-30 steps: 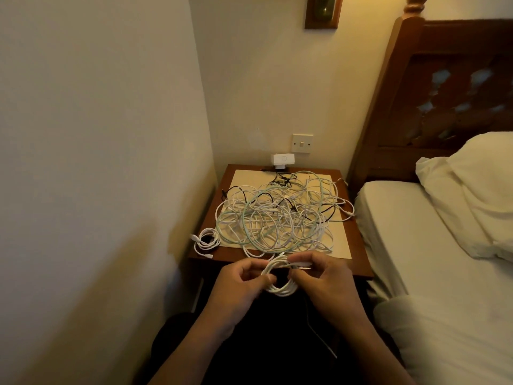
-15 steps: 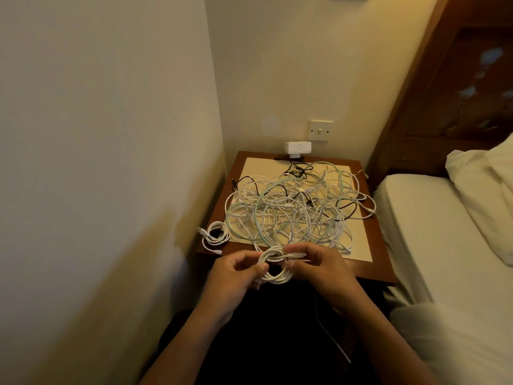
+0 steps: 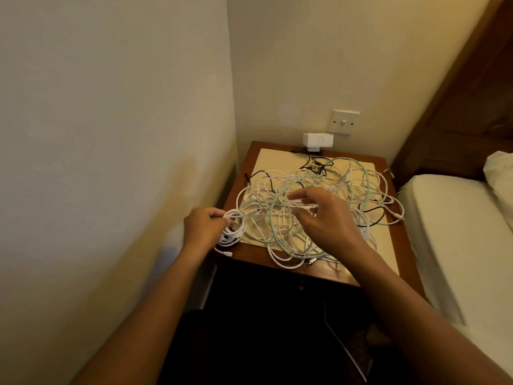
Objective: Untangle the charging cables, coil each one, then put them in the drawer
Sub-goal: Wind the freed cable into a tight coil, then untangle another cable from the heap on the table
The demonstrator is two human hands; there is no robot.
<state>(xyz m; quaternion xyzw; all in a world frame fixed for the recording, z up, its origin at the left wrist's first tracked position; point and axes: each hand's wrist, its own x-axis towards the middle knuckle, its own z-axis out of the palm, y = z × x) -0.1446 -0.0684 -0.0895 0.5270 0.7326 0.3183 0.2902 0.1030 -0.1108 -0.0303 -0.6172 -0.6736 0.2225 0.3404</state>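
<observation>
Coil (image 3: 233,227) in left hand (image 3: 204,228) at left edge of nightstand (image 3: 250,162), beside wall (image 3: 111,162).

Wooden bedside table (image 3: 404,254) — cream mat (image 3: 277,162) on top under a tangle (image 3: 347,187) of white, green and black cables; coiled white cable (image 3: 230,240) at front-left corner.

Tangle of white, pale green and black charging cables (image 3: 347,179), loosely looped, spread across the table (image 3: 248,165) top. One coiled white cable (image 3: 234,227), at the table's front-left corner, gripped by the left hand (image 3: 204,227).
</observation>
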